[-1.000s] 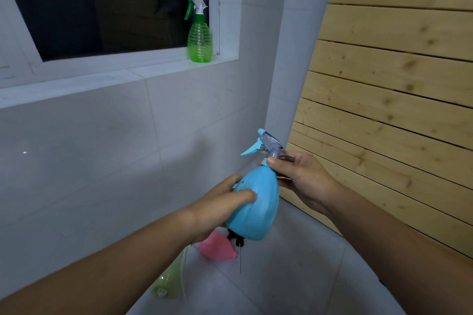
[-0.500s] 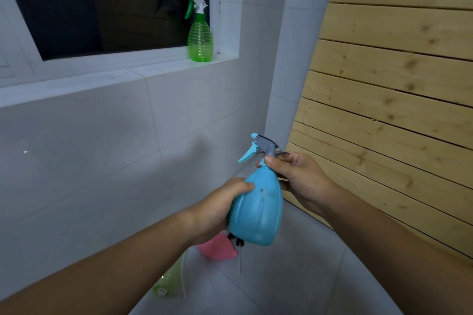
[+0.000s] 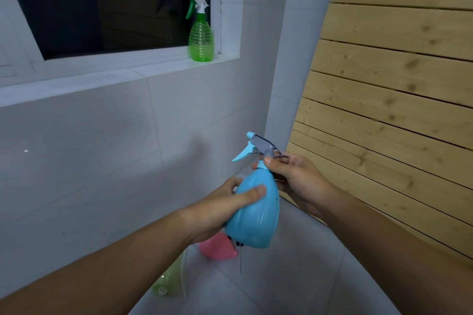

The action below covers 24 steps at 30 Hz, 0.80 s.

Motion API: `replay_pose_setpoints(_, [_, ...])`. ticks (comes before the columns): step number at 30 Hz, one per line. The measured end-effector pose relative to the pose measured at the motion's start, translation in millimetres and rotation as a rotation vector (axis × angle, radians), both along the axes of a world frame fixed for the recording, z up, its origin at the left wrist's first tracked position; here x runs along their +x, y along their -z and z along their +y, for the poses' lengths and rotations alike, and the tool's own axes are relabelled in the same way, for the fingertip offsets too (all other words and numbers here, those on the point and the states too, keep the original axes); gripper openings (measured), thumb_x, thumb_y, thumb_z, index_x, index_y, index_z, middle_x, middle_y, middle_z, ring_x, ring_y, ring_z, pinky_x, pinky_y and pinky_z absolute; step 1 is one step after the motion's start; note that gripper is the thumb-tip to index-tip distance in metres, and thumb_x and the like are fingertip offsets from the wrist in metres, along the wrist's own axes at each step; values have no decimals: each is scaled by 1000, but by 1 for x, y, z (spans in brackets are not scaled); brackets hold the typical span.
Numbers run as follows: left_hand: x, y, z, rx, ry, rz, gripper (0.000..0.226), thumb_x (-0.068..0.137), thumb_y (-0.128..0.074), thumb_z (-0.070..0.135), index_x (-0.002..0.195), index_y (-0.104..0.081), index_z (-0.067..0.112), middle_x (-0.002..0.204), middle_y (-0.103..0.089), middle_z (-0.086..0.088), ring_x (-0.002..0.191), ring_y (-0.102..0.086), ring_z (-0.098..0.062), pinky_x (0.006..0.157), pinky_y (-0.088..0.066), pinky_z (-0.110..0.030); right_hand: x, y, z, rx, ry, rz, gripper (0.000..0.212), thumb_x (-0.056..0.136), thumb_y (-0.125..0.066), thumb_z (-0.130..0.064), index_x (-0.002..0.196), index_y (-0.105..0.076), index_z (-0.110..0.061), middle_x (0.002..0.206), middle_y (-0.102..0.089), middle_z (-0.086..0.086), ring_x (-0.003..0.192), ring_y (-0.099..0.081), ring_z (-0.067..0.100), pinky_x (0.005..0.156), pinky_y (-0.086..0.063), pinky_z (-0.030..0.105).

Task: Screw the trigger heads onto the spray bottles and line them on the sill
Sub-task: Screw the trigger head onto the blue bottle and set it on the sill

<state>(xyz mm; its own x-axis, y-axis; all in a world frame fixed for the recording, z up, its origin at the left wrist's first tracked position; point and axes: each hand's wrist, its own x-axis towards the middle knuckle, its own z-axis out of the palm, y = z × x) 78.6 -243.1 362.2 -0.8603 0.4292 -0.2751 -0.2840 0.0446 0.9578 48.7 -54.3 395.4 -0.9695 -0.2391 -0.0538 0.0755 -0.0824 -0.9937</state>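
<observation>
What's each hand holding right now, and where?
Left hand grips the blue bottle by its belly; right hand pinches the trigger head at the collar.

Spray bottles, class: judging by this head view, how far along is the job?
Done: the green bottle stands capped on the sill. In hand: the left hand steadies the blue bottle while the right hand fingers pinch its trigger head at the neck. Left: the pink bottle and pale green bottle lie on the floor.
</observation>
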Motion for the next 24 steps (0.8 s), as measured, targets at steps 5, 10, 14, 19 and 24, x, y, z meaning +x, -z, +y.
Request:
replay_pose_setpoints(5, [-1,-2,-3,-17,3,37,57,73,-77,51,119,-73,19,115,-77,-14,106,-74,-33,99,-54,-52,0,1,2,-53,-29,-26,28,86,-65,-28,110,-67,-13,107,-76,11,99,-73,23,81,-57,32])
replay_pose_setpoints(10, [3,-4,1,41,-18,43,69,68,-81,55,124,-68,17,115,-77,-14,99,-76,-28,89,-60,-44,0,-2,2,-124,-61,-6,23,92,-61,-21,112,-67,-11,107,-75,14,99,-71,24,87,-54,35])
replay_pose_setpoints(14, [5,-3,0,224,47,-22,64,79,-74,53,131,-61,17,118,-74,-12,104,-72,-26,90,-59,-42,3,-6,-1,-185,-110,11,21,93,-60,-17,110,-67,-8,107,-73,18,97,-69,27,89,-53,37])
replay_pose_setpoints(19, [5,-2,3,141,10,29,52,72,-79,58,113,-74,26,109,-78,-10,96,-76,-25,78,-61,-37,5,-6,-2,-168,-95,28,27,89,-63,-18,113,-67,-7,106,-74,18,97,-70,26,85,-55,34])
replay_pose_setpoints(24, [4,-4,6,35,-119,141,47,72,-77,57,108,-75,28,98,-81,-4,88,-79,-21,67,-60,-30,2,-4,-7,-115,-31,66,27,86,-67,-24,111,-71,-15,107,-75,15,101,-71,26,86,-55,35])
